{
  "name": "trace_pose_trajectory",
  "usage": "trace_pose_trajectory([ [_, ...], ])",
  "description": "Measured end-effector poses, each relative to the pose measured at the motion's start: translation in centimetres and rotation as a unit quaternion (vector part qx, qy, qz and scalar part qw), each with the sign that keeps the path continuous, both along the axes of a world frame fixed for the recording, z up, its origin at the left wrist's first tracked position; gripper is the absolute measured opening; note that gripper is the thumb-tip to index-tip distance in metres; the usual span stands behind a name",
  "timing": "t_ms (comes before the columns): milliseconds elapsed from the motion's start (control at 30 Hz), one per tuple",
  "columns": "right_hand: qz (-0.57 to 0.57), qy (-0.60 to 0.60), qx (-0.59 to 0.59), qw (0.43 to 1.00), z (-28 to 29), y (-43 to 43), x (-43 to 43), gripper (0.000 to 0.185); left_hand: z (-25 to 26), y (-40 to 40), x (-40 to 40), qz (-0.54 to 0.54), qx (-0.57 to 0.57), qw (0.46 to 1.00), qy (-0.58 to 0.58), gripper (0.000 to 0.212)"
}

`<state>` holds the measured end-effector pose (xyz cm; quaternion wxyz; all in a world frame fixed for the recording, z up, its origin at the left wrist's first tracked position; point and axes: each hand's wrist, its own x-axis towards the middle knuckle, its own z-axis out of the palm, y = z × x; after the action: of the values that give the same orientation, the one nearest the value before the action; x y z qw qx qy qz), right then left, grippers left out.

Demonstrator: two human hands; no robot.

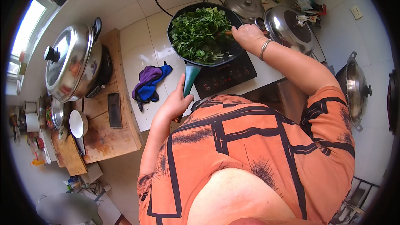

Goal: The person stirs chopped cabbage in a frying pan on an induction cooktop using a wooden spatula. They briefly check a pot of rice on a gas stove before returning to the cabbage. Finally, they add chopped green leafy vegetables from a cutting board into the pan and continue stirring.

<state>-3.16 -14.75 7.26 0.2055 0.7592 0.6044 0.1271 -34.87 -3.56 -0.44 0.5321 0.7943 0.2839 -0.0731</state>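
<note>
Chopped leafy greens (pixel 200 34) heap up in a dark frying pan (pixel 229 59), which rests on a black induction cooktop (pixel 223 79) with lit red marks. My left hand (pixel 178 100) is closed around the pan's green handle (pixel 191 78). Over the pan's right rim, my right hand (pixel 248 37) grips a brown wooden utensil (pixel 228 32); its far end is hidden among the leaves. A few pale bits lie on the bare pan floor near the right side.
Left of the pan lies a purple and blue cloth (pixel 150 82). A wooden table (pixel 103 140) holds a large lidded electric pot (pixel 73 65), a phone (pixel 114 110) and a white bowl (pixel 78 123). Metal lids (pixel 245 6) and a lidded steel pot (pixel 289 29) stand close by on the right.
</note>
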Motion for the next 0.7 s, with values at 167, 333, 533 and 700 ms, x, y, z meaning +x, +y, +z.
trace_pose_trajectory([
  [167, -0.047, 0.024, -0.061, 0.997, 4.3, -2.0, 0.8, 0.015, -1.7, 0.1, -0.3, 0.01, 0.042, 0.998, -0.038, 0.084],
  [333, -0.058, 0.024, -0.039, 0.997, 11.5, -2.5, -0.5, 0.02, -1.5, -0.1, -0.4, 0.021, 0.022, 0.999, -0.029, 0.084],
  [533, -0.022, 0.05, 0.045, 0.997, 9.9, 3.8, 3.9, 0.021, -1.9, -0.1, -0.2, 0.021, 0.028, 0.999, -0.041, 0.083],
  [700, -0.022, 0.059, 0.013, 0.998, 7.8, 10.1, 8.0, 0.023, -0.3, -0.3, -0.1, 0.028, -0.018, 0.999, -0.002, 0.083],
])
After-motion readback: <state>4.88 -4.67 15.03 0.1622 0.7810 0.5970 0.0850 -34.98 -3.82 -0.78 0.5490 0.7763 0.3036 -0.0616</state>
